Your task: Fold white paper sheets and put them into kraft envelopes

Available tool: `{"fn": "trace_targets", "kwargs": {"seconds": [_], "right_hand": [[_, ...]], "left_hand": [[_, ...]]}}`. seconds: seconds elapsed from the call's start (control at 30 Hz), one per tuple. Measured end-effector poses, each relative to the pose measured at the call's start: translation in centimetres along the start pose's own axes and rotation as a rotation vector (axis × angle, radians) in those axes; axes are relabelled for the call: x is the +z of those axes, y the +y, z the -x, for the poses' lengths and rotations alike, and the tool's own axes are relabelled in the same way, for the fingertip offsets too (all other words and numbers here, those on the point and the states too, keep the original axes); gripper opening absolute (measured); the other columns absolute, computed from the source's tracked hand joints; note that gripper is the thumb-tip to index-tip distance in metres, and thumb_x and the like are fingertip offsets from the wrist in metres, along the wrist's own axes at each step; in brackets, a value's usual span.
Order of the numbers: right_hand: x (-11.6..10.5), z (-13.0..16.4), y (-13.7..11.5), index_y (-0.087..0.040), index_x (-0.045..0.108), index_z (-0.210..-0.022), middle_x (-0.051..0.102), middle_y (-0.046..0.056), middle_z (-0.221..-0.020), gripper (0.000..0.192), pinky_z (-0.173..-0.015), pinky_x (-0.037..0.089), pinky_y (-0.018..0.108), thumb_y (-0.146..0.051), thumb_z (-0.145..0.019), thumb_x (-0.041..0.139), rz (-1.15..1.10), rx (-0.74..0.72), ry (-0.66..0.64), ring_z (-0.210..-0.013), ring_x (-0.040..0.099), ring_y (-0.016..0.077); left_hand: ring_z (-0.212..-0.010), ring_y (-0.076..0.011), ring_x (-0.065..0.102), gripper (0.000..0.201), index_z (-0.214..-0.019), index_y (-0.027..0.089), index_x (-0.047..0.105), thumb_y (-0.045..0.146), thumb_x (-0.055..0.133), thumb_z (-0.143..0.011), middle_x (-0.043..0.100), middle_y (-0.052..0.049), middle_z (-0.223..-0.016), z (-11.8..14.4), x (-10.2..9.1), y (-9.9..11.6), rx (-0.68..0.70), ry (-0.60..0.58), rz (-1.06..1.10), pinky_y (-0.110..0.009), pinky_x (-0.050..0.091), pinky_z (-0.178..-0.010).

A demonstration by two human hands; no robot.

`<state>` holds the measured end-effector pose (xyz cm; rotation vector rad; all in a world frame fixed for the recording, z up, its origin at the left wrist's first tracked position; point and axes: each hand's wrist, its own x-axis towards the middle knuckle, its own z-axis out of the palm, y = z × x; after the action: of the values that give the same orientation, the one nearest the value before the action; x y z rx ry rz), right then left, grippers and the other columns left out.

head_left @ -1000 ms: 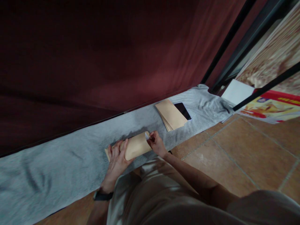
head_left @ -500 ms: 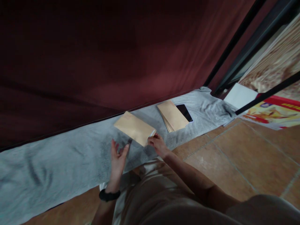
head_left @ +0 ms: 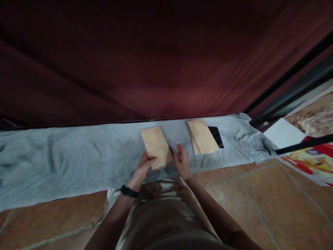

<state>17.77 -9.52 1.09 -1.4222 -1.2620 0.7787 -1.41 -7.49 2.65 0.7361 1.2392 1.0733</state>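
A tan paper envelope is gripped at its lower left edge by my left hand, thumb on top. A pale strip shows along its near end. Close to the envelope's right edge is my right hand, fingers apart and slightly bent, with nothing seen in it. A small dark object peeks out between the envelope and my right hand; its kind is unclear. Farther right, a fanned stack of tan envelopes lies on the grey cloth, partly over a dark-screened phone or tablet.
The grey cloth covers a long narrow surface along a dark red curtain. Black metal bars, a white panel and a colourful printed box stand at the right. Tiled floor shows below.
My left hand has taken hold of the envelope, and my right hand has let go of it. The envelope has turned more upright, its near end toward me. The view has swung left.
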Motion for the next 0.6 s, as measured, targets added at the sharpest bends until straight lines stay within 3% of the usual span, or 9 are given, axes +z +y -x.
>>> {"fn": "trace_targets", "kwargs": {"seconds": [0.07, 0.13, 0.2, 0.3, 0.43, 0.6], "right_hand": [[-0.9, -0.2, 0.2, -0.02, 0.051, -0.145, 0.056, 0.014, -0.147, 0.047, -0.118, 0.041, 0.049, -0.028, -0.1, 0.045, 0.22, -0.237, -0.172, -0.139, 0.051, 0.0249], [-1.2, -0.1, 0.3, -0.022, 0.048, -0.15, 0.052, 0.012, -0.154, 0.048, -0.122, 0.035, 0.05, -0.027, -0.102, 0.046, 0.395, -0.417, -0.366, -0.145, 0.045, 0.0242], [-0.9, 0.2, 0.5, -0.024, 0.049, -0.151, 0.051, 0.01, -0.156, 0.048, -0.123, 0.031, 0.052, -0.028, -0.103, 0.049, 0.532, -0.518, -0.487, -0.146, 0.044, 0.0253], [-0.4, 0.6, 0.7, -0.023, 0.05, -0.15, 0.051, 0.01, -0.156, 0.047, -0.123, 0.028, 0.054, -0.03, -0.103, 0.051, 0.639, -0.55, -0.516, -0.145, 0.045, 0.0269], [-0.2, 0.7, 0.5, -0.023, 0.052, -0.149, 0.053, 0.011, -0.154, 0.046, -0.122, 0.031, 0.052, -0.028, -0.103, 0.053, 0.655, -0.547, -0.481, -0.142, 0.049, 0.0264], [-0.4, 0.5, -0.3, -0.023, 0.055, -0.143, 0.059, 0.01, -0.148, 0.04, -0.12, 0.034, 0.05, -0.025, -0.103, 0.05, 0.627, -0.531, -0.478, -0.139, 0.052, 0.0247]], "left_hand": [[-0.084, -0.0241, 0.073, 0.053, -0.113, 0.022, 0.066, 0.021, 0.08, -0.062, 0.078, -0.002, -0.094, -0.1, -0.5, -0.3, 0.02, -0.021, -0.081, -0.04, 0.06, -0.078], [-0.082, -0.0253, 0.073, 0.057, -0.122, 0.022, 0.062, 0.022, 0.076, -0.067, 0.076, -0.003, -0.091, -0.1, -1.0, -0.6, 0.103, 0.033, -0.254, -0.042, 0.06, -0.079], [-0.092, -0.0275, 0.072, 0.062, -0.134, 0.019, 0.056, 0.026, 0.072, -0.075, 0.073, -0.006, -0.098, 0.0, -1.5, -0.8, 0.271, 0.169, -0.509, -0.046, 0.058, -0.088], [-0.122, -0.0315, 0.061, 0.06, -0.145, 0.016, 0.049, 0.034, 0.061, -0.09, 0.064, -0.016, -0.128, -0.6, -1.5, -0.5, 0.577, 0.274, -0.869, -0.052, 0.049, -0.106], [-0.151, -0.0302, 0.034, 0.054, -0.15, 0.016, 0.047, 0.036, 0.045, -0.101, 0.044, -0.017, -0.159, -4.7, 0.2, 0.9, 0.835, 0.072, -1.135, -0.052, 0.034, -0.121], [-0.153, -0.027, 0.033, 0.056, -0.153, 0.016, 0.046, 0.038, 0.034, -0.103, 0.046, -0.014, -0.159, -11.7, 1.5, 2.1, 0.825, -0.134, -1.372, -0.052, 0.026, -0.125]]}}
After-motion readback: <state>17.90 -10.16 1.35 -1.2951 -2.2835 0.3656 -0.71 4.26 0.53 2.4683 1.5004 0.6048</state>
